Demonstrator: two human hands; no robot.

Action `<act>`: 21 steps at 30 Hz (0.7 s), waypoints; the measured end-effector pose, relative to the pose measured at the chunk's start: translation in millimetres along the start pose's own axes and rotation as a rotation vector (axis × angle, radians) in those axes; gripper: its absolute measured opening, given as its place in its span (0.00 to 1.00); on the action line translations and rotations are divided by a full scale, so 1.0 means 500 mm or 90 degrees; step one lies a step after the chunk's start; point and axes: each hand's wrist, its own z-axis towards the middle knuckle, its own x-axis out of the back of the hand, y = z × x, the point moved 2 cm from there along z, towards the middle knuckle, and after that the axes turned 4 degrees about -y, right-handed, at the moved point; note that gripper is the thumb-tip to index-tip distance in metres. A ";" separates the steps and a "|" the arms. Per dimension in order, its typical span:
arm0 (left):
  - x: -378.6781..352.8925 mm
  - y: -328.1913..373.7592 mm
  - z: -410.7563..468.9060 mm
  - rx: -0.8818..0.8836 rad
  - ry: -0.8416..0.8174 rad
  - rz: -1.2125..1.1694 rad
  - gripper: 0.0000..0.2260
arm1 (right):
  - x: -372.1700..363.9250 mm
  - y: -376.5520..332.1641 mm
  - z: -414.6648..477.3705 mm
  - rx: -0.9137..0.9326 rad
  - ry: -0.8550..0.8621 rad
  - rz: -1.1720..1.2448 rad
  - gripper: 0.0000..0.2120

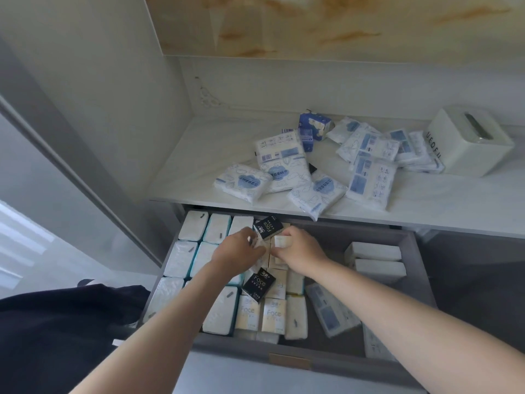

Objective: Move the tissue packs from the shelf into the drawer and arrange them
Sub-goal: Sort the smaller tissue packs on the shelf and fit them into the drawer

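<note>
Several blue-and-white tissue packs [287, 169] lie scattered on the white shelf [199, 155]. Below it the grey drawer [409, 282] stands pulled out, its left half filled with rows of white packs [193, 226] and cream "Face" packs [273, 315]. My left hand [237, 250] and my right hand [301, 248] meet over the drawer's middle, each closed on a small pale pack [281, 241]. A black "Face" pack [268, 226] rests against my left fingers at the back. Another black pack [259, 284] lies tilted just below my hands.
A cream tissue box [468, 143] stands at the shelf's right end. Two white packs [375, 258] and a blue-printed pack [331, 312] lie in the drawer's right half. A brass handle [289, 361] sits on the drawer front. Dark clothing [65, 331] fills the lower left.
</note>
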 end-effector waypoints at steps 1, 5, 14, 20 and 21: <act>-0.001 -0.004 -0.001 -0.009 0.007 0.024 0.14 | -0.010 0.002 0.003 -0.008 -0.009 0.002 0.29; -0.007 -0.012 0.002 -0.054 0.083 0.052 0.09 | -0.015 0.007 0.017 -0.005 -0.020 -0.015 0.31; -0.006 -0.035 0.005 -0.090 0.147 0.045 0.09 | 0.006 -0.027 0.050 0.300 0.043 -0.399 0.21; -0.017 -0.063 -0.008 -0.263 0.028 0.159 0.18 | 0.003 -0.051 0.092 0.339 -0.078 -0.562 0.34; -0.018 -0.065 -0.007 -0.263 0.040 0.165 0.18 | 0.002 -0.053 0.097 0.341 -0.078 -0.569 0.33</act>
